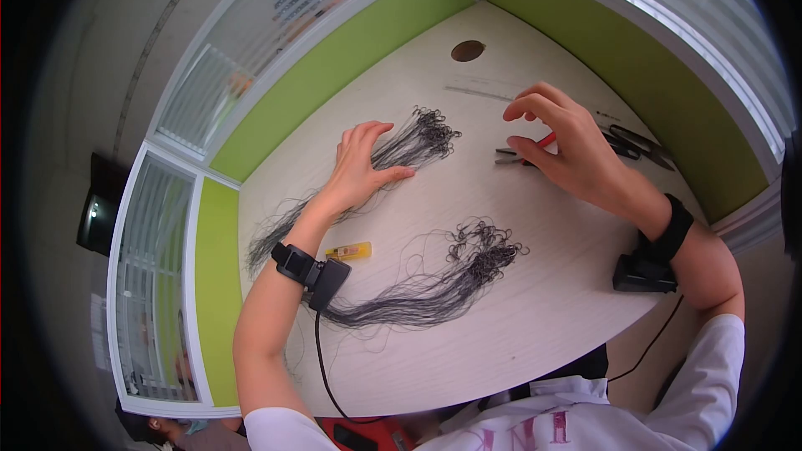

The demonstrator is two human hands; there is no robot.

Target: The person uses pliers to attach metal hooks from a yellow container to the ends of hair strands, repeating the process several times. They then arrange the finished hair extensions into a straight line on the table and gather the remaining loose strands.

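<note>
A bundle of thin dark strands with small hook-like curls at one end [430, 134] lies across the upper part of the desk. My left hand [361, 165] rests over its middle, thumb and fingers spread on either side of the strands. A second bundle like it [434, 296] curves along the desk nearer my body, its curled end to the right. To the right, my right hand [576, 144] is held with thumb and fingers apart and nothing between them. Below its fingertips are pliers [508, 157] with red on the handles, partly hidden by the hand.
A small yellow lighter-like item [349, 250] sits beside my left wrist. Black-handled scissors [639, 144] and a clear ruler [480, 88] lie toward the back. The desk [560, 301] has a round cable hole [468, 51], and green partitions [334, 75] enclose it.
</note>
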